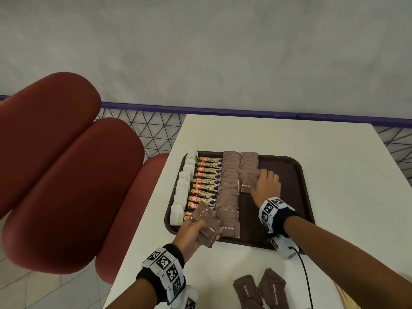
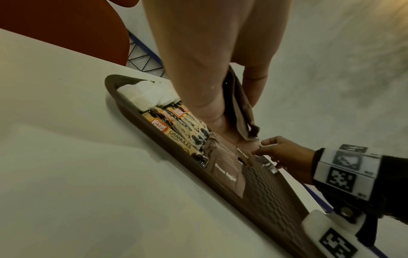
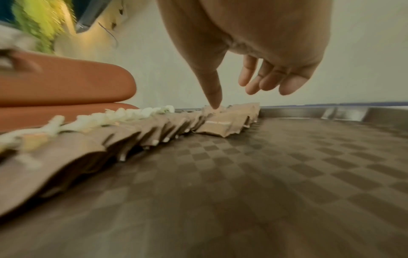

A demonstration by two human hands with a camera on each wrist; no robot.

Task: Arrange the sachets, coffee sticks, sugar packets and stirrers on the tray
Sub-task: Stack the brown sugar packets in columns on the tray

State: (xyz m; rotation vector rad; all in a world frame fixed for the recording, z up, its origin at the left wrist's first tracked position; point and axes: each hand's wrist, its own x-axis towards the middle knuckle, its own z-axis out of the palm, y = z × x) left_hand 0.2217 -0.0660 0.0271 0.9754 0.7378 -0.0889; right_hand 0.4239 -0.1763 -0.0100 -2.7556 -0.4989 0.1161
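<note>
A dark brown tray holds a column of white sachets, a column of coffee sticks and two columns of brown sugar packets. My left hand grips a small stack of brown sugar packets over the tray's near left corner; that stack shows between thumb and fingers. My right hand rests on the shorter second sugar column, thumb tip pressing a packet, the other fingers straight and raised. No stirrers are in view.
Loose brown sugar packets lie on the white table near its front edge. A black cable runs from my right wrist. Red padded seats stand left of the table. The tray's right half is bare.
</note>
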